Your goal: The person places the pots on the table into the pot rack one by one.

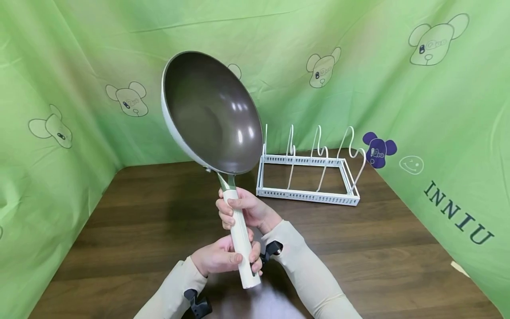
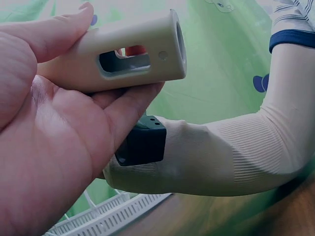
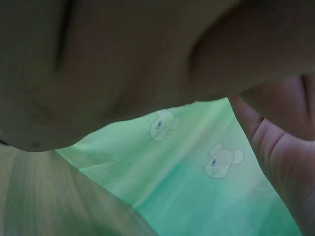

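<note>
A deep frying pan [image 1: 211, 115] with a dark inside and a pale outer wall is held up above the table, its bowl tilted toward the head camera. My right hand [image 1: 251, 208] grips the upper part of its white handle [image 1: 240, 235], close below the green neck. Lower down, my left hand [image 1: 223, 257] holds the handle near its end, thumb across the front and fingers wrapped behind. In the left wrist view, the handle's end [image 2: 167, 59] with its long slot sticks out past the left hand [image 2: 54, 128]. Dark, close skin fills most of the right wrist view.
A white wire rack [image 1: 307, 195] with upright loops stands on the brown wooden table [image 1: 382, 248], right of the pan. Green printed cloth [image 1: 279, 26] hangs behind and along both sides. Black wrist mounts [image 1: 197, 303] sit on both sleeves.
</note>
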A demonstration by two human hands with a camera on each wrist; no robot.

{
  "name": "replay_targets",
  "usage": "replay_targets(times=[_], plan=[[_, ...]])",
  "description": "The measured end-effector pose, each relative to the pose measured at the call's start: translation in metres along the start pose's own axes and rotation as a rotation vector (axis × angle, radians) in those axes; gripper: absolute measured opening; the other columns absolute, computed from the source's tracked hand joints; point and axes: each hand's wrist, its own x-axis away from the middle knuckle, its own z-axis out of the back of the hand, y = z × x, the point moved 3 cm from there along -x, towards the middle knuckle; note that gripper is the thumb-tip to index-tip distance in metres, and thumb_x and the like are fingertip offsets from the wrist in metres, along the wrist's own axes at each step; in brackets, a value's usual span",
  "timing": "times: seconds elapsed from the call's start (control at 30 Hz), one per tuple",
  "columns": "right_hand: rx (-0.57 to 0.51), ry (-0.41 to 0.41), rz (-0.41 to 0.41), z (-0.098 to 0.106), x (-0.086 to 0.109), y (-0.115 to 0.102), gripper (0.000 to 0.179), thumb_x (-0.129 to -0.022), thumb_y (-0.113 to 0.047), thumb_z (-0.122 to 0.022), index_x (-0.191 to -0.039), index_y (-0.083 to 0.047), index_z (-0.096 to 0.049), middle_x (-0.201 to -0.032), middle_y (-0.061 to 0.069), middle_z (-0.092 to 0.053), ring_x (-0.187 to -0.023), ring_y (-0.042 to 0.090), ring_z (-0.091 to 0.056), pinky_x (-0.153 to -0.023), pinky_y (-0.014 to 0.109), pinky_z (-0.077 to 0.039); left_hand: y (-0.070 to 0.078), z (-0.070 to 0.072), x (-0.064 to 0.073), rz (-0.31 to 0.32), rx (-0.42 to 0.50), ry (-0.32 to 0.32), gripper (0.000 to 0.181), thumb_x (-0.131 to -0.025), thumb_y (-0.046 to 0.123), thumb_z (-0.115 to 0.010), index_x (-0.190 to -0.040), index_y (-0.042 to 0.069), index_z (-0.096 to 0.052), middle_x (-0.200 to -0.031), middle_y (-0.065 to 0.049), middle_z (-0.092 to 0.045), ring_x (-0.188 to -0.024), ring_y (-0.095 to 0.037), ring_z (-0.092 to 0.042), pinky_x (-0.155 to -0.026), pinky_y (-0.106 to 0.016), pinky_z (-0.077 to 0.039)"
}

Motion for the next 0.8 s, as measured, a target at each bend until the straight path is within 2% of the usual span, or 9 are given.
replay_targets(times=[0.27, 0.47, 0.8], plan=[[0.007, 0.020, 0.009, -0.002, 0.000, -0.001, 0.019, -0.099, -0.022, -0.061, -0.111, -0.017, -0.047, -0.077, -0.003, -0.049, -0.066, 0.010, -0.055, -0.065, 0.027, -0.044, 0.004, -0.002, -0.001, 0.023, -0.035, 0.002, 0.024, -0.104, 0.022, -0.051, -0.118, 0.025, -0.031, -0.107, 0.007, -0.049, -0.102, -0.015, -0.051, -0.099, -0.034, -0.039], [0.018, 0.029, 0.012, -0.006, -0.001, -0.005, 0.017, -0.100, -0.020, -0.061, -0.109, -0.018, -0.048, -0.074, -0.002, -0.048, -0.063, 0.010, -0.055, -0.063, 0.027, -0.044, 0.006, -0.004, -0.001, 0.049, -0.068, 0.013, 0.026, -0.104, 0.025, -0.052, -0.117, 0.024, -0.030, -0.107, 0.007, -0.051, -0.102, -0.015, -0.051, -0.097, -0.033, -0.040], [0.083, 0.043, 0.009, -0.009, 0.003, -0.013, 0.020, -0.098, -0.019, -0.063, -0.108, -0.018, -0.046, -0.074, -0.001, -0.048, -0.065, 0.012, -0.054, -0.068, 0.030, -0.049, 0.011, -0.007, -0.004, 0.088, -0.078, 0.013, 0.027, -0.104, 0.024, -0.053, -0.119, 0.025, -0.031, -0.104, 0.006, -0.053, -0.097, -0.016, -0.053, -0.097, -0.035, -0.041]])
